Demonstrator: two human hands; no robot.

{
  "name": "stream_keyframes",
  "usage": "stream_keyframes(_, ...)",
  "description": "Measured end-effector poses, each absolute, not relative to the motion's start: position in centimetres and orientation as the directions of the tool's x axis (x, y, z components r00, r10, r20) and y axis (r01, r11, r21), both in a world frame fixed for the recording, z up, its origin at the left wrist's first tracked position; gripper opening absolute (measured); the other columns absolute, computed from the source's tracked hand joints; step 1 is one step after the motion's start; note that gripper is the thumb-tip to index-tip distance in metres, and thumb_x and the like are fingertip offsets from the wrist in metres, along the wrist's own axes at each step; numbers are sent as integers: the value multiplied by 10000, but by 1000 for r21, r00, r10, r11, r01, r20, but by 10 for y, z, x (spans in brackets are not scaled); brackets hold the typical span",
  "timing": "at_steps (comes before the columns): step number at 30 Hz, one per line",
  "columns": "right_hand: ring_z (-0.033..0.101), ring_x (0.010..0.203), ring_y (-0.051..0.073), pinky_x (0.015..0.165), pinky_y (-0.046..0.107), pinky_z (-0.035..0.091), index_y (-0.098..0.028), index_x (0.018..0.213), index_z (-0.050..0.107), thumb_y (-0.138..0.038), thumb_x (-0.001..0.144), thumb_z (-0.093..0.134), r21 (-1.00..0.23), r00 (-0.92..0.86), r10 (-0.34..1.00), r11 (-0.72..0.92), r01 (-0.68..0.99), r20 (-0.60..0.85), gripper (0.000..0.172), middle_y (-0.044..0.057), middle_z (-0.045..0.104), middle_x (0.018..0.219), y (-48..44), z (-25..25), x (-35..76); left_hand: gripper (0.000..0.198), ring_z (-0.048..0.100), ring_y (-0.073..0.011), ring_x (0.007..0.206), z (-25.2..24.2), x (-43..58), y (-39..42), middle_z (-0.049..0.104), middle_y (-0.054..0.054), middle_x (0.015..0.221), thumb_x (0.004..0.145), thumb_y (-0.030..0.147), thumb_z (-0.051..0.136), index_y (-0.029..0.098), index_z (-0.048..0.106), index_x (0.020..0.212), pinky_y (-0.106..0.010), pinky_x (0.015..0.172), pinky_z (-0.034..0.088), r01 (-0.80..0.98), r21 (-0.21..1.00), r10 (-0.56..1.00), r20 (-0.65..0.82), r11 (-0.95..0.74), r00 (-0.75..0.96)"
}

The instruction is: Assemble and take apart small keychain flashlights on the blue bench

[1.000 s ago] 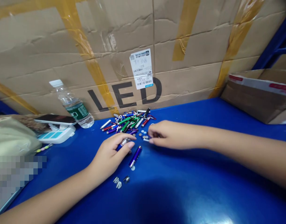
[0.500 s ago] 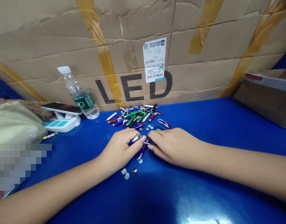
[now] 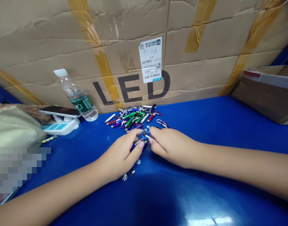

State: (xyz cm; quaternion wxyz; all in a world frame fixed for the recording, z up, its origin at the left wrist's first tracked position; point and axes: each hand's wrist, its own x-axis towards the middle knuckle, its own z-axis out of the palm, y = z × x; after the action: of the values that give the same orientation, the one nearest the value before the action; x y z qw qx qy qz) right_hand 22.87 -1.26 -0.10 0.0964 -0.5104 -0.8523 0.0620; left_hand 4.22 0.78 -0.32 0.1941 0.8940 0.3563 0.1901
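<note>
My left hand [image 3: 123, 150] is closed around a small blue keychain flashlight [image 3: 137, 143], its silvery section showing between thumb and fingers. A blue carabiner clip [image 3: 145, 134] is pinched in my right hand [image 3: 173, 144], right beside the flashlight's end; whether the two are joined I cannot tell. Behind my left fingertips lies another dark blue flashlight [image 3: 144, 147] on the table. Small silvery metal pieces [image 3: 125, 177] and a pale disc [image 3: 138, 162] rest below my left hand. Just beyond my hands is a pile of coloured flashlights [image 3: 134, 117], with silver and red carabiners [image 3: 162, 123] at its right.
A large cardboard box [image 3: 125, 59] forms the back wall. On the left stand a water bottle [image 3: 80, 99], a white power strip [image 3: 61, 126] with a phone [image 3: 60, 110] over it, and a pale green bag [image 3: 14, 128]. A brown paper bag [image 3: 263, 97] sits at the right.
A blue carabiner now shows between my hands, in my right fingers, where a dark clip-like piece was before. My left hand has shifted slightly, covering some metal pieces. The view has moved a little.
</note>
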Motion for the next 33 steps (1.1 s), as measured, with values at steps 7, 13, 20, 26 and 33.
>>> stream_keyframes(7, 573, 644, 187, 549, 278, 302, -131, 981, 548, -280, 921, 342, -317, -416, 906, 417, 852, 74, 261, 94, 648, 802, -15, -2, 227, 459, 571, -143, 657, -8, 43, 6, 573, 7, 765, 949, 290, 351, 201, 230, 1382, -260, 645, 463, 541, 469, 676, 183, -698, 714)
stream_keyframes(13, 563, 627, 192, 539, 281, 296, -139, 1002, 550, -314, 922, 332, -315, -410, 911, 406, 858, 57, 291, 89, 642, 796, -17, -2, 226, 401, 622, -189, 870, -5, 46, 5, 635, -79, 1058, 951, 316, 335, 188, 364, 1330, -313, 794, 492, 601, 354, 687, 209, -717, 696)
stream_keyframes(20, 553, 653, 170, 582, 273, 348, -156, 886, 542, -314, 926, 367, -437, -457, 888, 434, 788, 59, 239, 78, 638, 804, -10, -5, 235, 344, 587, -199, 1059, 7, 38, 23, 611, -71, 1184, 953, 342, 343, 205, 496, 1228, -319, 919, 457, 547, 355, 629, 181, -759, 756)
stream_keyframes(26, 564, 670, 162, 557, 255, 353, -192, 916, 526, -301, 911, 397, -503, -397, 916, 366, 783, 47, 169, 37, 642, 803, -2, -7, 243, 376, 633, -186, 818, 8, 19, 69, 663, -52, 912, 938, 361, 361, 161, 485, 1231, -366, 816, 498, 675, 429, 798, 277, -601, 534)
stream_keyframes(33, 589, 656, 172, 547, 259, 334, -192, 959, 541, -282, 887, 422, -315, -467, 883, 457, 831, 49, 166, 38, 651, 794, -8, -13, 240, 452, 473, -232, 1207, -1, 6, 87, 497, -138, 1320, 905, 283, 410, 140, 397, 1333, -417, 1004, 382, 718, 257, 746, 410, -647, 525)
